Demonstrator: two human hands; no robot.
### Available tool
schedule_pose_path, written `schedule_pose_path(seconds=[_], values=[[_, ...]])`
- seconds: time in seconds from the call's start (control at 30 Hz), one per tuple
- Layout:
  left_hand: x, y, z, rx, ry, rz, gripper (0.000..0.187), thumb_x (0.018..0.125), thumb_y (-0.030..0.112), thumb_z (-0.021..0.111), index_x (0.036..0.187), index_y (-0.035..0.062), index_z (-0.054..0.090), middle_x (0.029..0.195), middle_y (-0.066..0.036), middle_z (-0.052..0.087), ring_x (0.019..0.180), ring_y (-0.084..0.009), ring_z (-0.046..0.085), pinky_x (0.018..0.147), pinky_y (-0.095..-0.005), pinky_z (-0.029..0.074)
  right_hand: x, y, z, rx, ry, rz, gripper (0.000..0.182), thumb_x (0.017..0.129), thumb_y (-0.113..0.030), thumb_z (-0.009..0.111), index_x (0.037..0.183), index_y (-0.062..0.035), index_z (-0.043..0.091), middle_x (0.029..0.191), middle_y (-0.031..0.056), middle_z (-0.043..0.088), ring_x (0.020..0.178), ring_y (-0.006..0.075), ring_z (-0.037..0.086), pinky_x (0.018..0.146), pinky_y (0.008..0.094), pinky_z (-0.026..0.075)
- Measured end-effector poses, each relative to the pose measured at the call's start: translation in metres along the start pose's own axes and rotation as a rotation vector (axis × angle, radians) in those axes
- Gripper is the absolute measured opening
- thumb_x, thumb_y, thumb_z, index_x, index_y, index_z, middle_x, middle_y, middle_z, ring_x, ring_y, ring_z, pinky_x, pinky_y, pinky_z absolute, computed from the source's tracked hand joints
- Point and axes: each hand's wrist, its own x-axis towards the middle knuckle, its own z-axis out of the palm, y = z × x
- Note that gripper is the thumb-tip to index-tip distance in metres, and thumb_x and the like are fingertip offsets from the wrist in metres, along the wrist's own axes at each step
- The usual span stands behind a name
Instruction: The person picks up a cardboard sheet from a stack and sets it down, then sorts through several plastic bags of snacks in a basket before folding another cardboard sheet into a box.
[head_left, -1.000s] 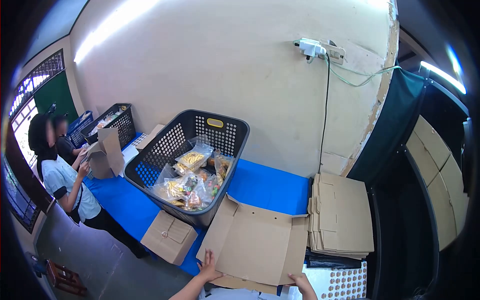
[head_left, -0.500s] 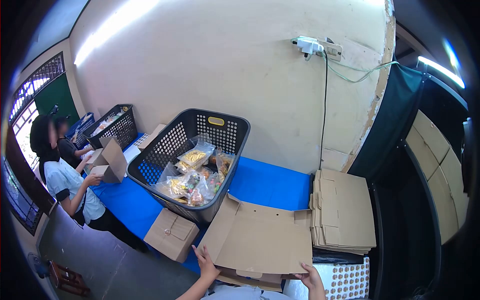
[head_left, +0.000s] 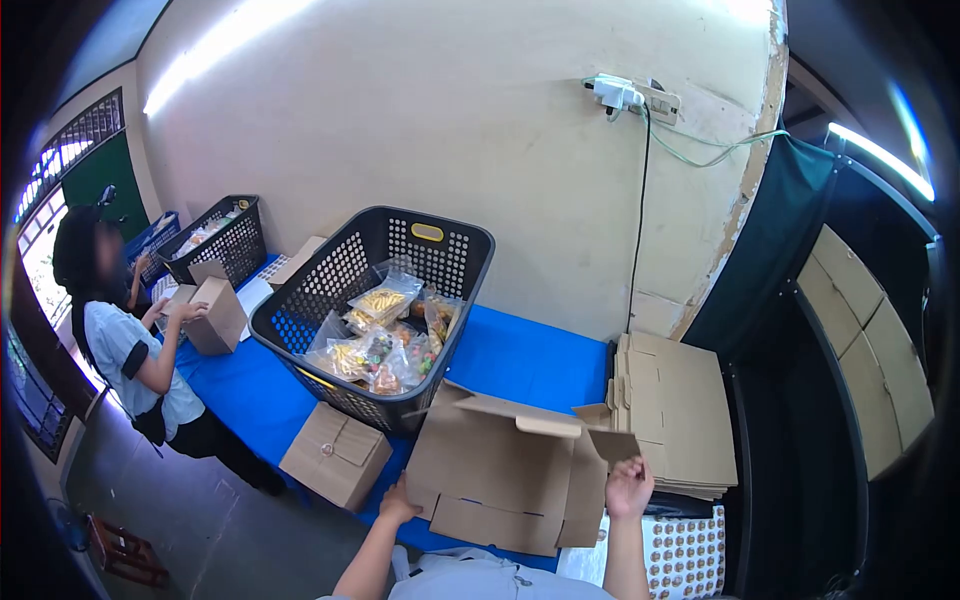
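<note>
An unfolded cardboard box point(head_left: 490, 470) lies in front of me, its far panel lifted and tilted towards me. My left hand point(head_left: 400, 503) grips the box's left edge near the front corner. On the right, my right hand point(head_left: 628, 486) is raised, its fingers closed on a small side flap point(head_left: 614, 446) of the same box. A closed cardboard box point(head_left: 337, 456) with a round sticker stands just left of my left hand. Behind the box I hold is a black basket point(head_left: 470, 240) containing several clear bags of snacks point(head_left: 385, 300).
Flat cardboard boxes are stacked point(head_left: 685, 400) at the right, above a sheet of round stickers point(head_left: 690, 555). A blue cloth point(head_left: 540, 350) covers the table. At the left, a co-worker point(head_left: 130, 340) handles another box point(head_left: 217, 315); another black basket point(head_left: 240, 240) stands behind it.
The box has turned over and its far panel now stands up. My right hand has risen from the front edge to a side flap. The co-worker's box has been lowered to the table.
</note>
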Motion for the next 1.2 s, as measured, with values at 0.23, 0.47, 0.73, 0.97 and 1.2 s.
schedule_pose_path(seconds=[0.23,0.47,0.73,0.97,1.2], values=[[0.013,-0.043,0.030,-0.435,0.146,0.119,0.061,0.074,0.015,0.070,0.129,0.0029,0.048,0.119,-0.022,0.059,0.113,-0.0341,0.056,0.095,-0.0374,0.044,0.086,0.011,0.045,0.225,-0.319,-0.041,0.018,0.084,-0.008,0.047,0.066,-0.0081,0.045,0.059,0.0000,0.040,0.057,0.0115,0.040,0.053,0.0243,0.035],[-0.025,-0.073,0.018,-0.486,-0.024,0.096,0.041,0.078,0.021,0.073,0.110,-0.0011,0.060,0.101,-0.018,0.067,0.095,-0.0272,0.064,0.084,-0.0330,0.049,0.168,-0.032,0.074,0.411,-0.371,-0.155,0.017,0.079,-0.010,0.045,0.063,-0.0099,0.039,0.056,-0.0003,0.035,0.052,0.0115,0.035,0.049,0.0248,0.031],[-0.015,-0.096,0.039,-0.617,-0.122,0.069,0.037,0.083,0.023,0.072,0.109,-0.0006,0.060,0.098,-0.010,0.067,0.089,-0.0163,0.062,0.081,-0.0301,0.049,0.248,-0.039,0.094,0.396,-0.269,-0.257,0.020,0.077,-0.008,0.044,0.058,-0.0105,0.037,0.053,-0.0002,0.032,0.047,0.0117,0.029,0.046,0.0255,0.025],[-0.008,-0.112,0.048,-0.704,-0.214,0.070,0.043,0.083,0.024,0.072,0.116,-0.0002,0.058,0.105,-0.009,0.065,0.096,-0.0152,0.059,0.086,-0.0286,0.046,0.280,-0.040,0.079,0.297,-0.418,-0.187,0.034,0.086,-0.012,0.041,0.053,-0.0128,0.031,0.045,-0.0015,0.022,0.040,0.0101,0.020,0.040,0.0256,0.017],[-0.009,-0.121,0.056,-0.742,-0.246,-0.014,0.045,0.083,0.026,0.072,0.115,-0.0014,0.057,0.105,-0.008,0.065,0.096,-0.0152,0.059,0.086,-0.0279,0.046,0.309,-0.038,0.080,-0.038,-0.433,-0.019,0.031,0.090,-0.022,0.041,0.063,-0.0072,0.044,0.049,-0.0006,0.024,0.044,0.0111,0.025,0.043,0.0257,0.022]])
